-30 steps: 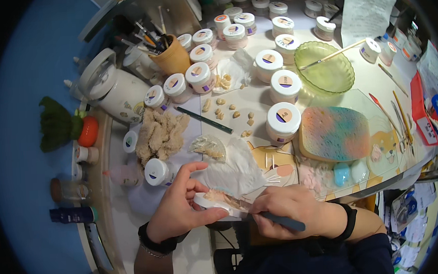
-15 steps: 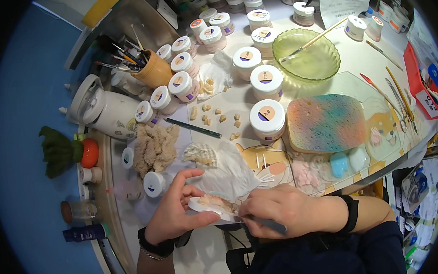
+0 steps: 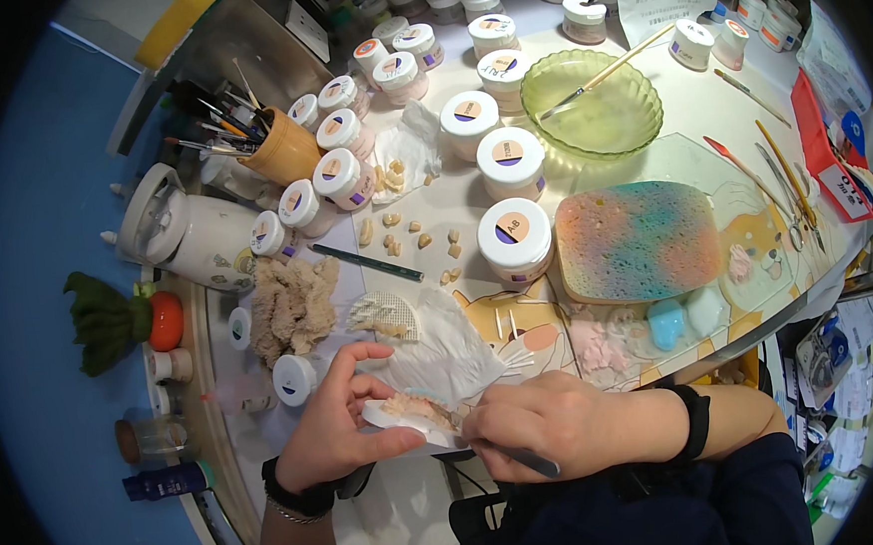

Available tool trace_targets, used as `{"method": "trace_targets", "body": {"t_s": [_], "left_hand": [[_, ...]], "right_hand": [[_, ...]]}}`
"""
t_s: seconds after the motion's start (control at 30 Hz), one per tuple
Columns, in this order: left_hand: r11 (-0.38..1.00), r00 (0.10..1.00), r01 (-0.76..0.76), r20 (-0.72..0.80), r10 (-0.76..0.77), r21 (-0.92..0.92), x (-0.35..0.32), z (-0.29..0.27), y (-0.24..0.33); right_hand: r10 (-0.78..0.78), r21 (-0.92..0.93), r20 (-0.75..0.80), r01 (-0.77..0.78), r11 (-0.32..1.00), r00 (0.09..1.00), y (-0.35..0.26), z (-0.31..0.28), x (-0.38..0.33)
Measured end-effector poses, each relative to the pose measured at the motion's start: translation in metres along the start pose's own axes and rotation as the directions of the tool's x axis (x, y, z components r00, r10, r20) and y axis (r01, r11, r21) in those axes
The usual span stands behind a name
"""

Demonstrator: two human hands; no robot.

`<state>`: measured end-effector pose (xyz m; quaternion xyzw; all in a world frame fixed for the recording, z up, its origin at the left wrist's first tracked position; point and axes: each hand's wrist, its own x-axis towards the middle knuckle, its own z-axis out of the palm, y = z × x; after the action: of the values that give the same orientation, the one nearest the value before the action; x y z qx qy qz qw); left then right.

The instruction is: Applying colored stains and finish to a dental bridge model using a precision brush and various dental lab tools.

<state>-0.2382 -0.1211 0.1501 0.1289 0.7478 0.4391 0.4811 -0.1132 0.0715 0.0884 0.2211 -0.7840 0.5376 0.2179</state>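
Note:
My left hand (image 3: 328, 431) is closed round a white dental model (image 3: 434, 434), thumb on the near side and fingers behind. Its top carries a pinkish-beige layer. In my right hand (image 3: 557, 417) is a slim tool with a grey handle (image 3: 534, 461); its tip meets the right end of the model, partly hidden by my fingers. Both hands are close together at the table's near edge. Just beyond them lies a crumpled white tissue (image 3: 446, 340), with a round mesh pad (image 3: 399, 311) at its left. Several loose tooth-shaped pieces (image 3: 425, 240) are farther back.
Several white-lidded jars (image 3: 514, 238) line the middle and back. A multicoloured sponge (image 3: 639, 240) and a green glass bowl (image 3: 598, 138) stand to the right. On the left are a beige cloth (image 3: 297, 306), a brush holder (image 3: 284, 152) and a dark pencil (image 3: 368, 262).
The whole view has shifted a little, so the table's things appear farther left. Both hands keep their hold on the model and tool, with barely any change in pose.

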Motion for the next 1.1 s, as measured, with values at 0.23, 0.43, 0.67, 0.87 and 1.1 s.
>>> {"method": "trace_targets", "body": {"t_s": [0.23, 0.43, 0.67, 0.87, 1.1], "left_hand": [[1.000, 1.000, -0.005, 0.001, 0.006, -0.019, 0.0009, 0.0007, 0.0010], [1.000, 1.000, 0.001, 0.007, -0.001, 0.004, 0.0010, 0.0000, 0.0011], [1.000, 1.000, 0.011, 0.003, -0.011, 0.017, 0.0013, 0.0005, 0.0021], [1.000, 1.000, 0.010, 0.012, -0.010, 0.022, 0.0021, -0.0008, 0.0033], [0.999, 0.999, 0.035, 0.039, -0.035, 0.001, 0.0052, -0.0029, 0.0057]], "right_hand": [[-0.033, -0.043, -0.014, 0.032, 0.999, 0.999, 0.0030, 0.0007, 0.0003], [-0.008, 0.003, -0.013, 0.008, 1.000, 1.000, 0.0004, 0.0013, 0.0008], [-0.021, 0.006, -0.006, 0.021, 1.000, 1.000, 0.0011, 0.0015, 0.0011], [-0.023, 0.014, -0.004, 0.023, 1.000, 1.000, 0.0005, 0.0011, 0.0032], [-0.034, 0.041, -0.001, 0.034, 0.999, 0.999, 0.0029, 0.0030, 0.0032]]}}
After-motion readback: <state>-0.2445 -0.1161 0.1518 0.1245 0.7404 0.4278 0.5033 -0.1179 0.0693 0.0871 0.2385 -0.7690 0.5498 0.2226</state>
